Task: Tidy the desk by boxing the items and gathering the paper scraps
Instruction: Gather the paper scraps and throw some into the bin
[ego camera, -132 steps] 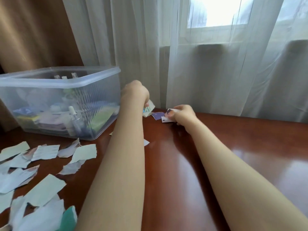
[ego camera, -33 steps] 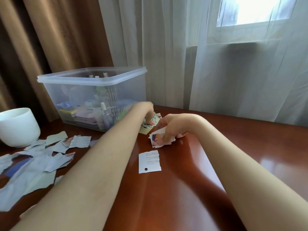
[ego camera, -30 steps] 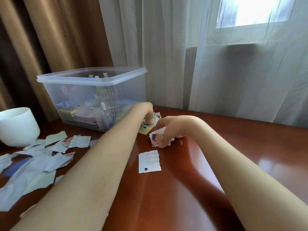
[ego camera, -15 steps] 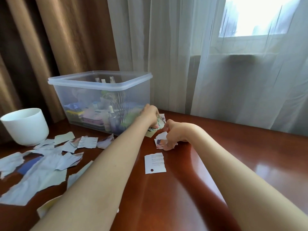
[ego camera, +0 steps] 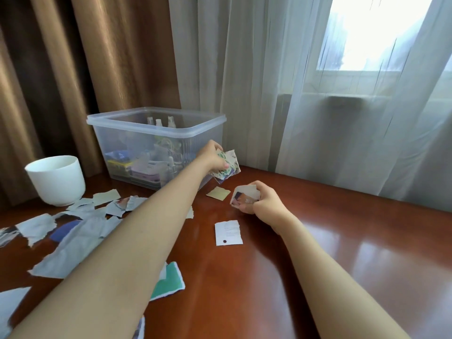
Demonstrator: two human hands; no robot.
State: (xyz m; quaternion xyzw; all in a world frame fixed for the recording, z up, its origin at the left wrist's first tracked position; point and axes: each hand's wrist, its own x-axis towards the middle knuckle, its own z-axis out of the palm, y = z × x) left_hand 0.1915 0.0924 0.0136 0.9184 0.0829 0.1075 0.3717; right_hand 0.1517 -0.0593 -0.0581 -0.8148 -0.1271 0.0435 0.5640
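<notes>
My left hand (ego camera: 213,156) grips a bundle of patterned paper scraps (ego camera: 228,165), lifted just above the desk beside the clear plastic box (ego camera: 156,123), which holds bottles and small items. My right hand (ego camera: 263,201) holds a few printed scraps (ego camera: 243,195) low over the desk. A tan scrap (ego camera: 218,192) lies between the two hands. A white scrap with a punched hole (ego camera: 228,232) lies just in front of my right hand. Many torn pale-blue and white scraps (ego camera: 73,231) cover the left of the desk, partly hidden by my left forearm.
A white bowl (ego camera: 55,179) stands left of the box. A teal scrap (ego camera: 171,281) lies near my left forearm. The brown wooden desk (ego camera: 342,253) stretches to the right. Brown and sheer white curtains hang right behind the desk.
My left hand has lifted its bundle of scraps off the desk, uncovering the tan scrap. My right hand has raised its scraps slightly. The view has tilted and shifted.
</notes>
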